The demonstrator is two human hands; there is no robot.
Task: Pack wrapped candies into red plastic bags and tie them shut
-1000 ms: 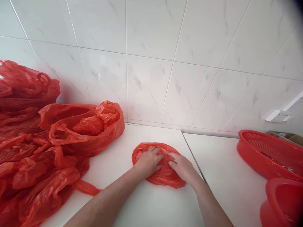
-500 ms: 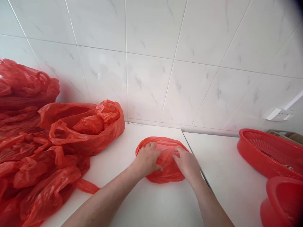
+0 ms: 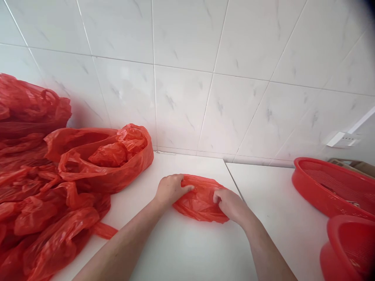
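Observation:
A thin red plastic bag (image 3: 202,201) lies on the white tabletop with its mouth facing up, its rim in a rough oval. My left hand (image 3: 171,190) holds the rim at the left, thumb inside the opening and the other fingers around the outer side, partly hidden. At the opposite side, my right hand (image 3: 230,203) is closed on the rim, with its fingers curled inward. Between the hands the bag's wrinkled inside shows; I see nothing in it.
To the left is a heap of crumpled red plastic bags (image 3: 55,222). Behind it an open red bag (image 3: 137,168) contains several balled-up bags. Two red plastic baskets (image 3: 310,191) stand at the right, past a seam in the white table (image 3: 190,253). A tiled wall (image 3: 181,109) rises behind.
My left hand has moved left from over the bag to its left rim. My right hand's fingers have curled in. The bag's rim has become flatter and more crumpled.

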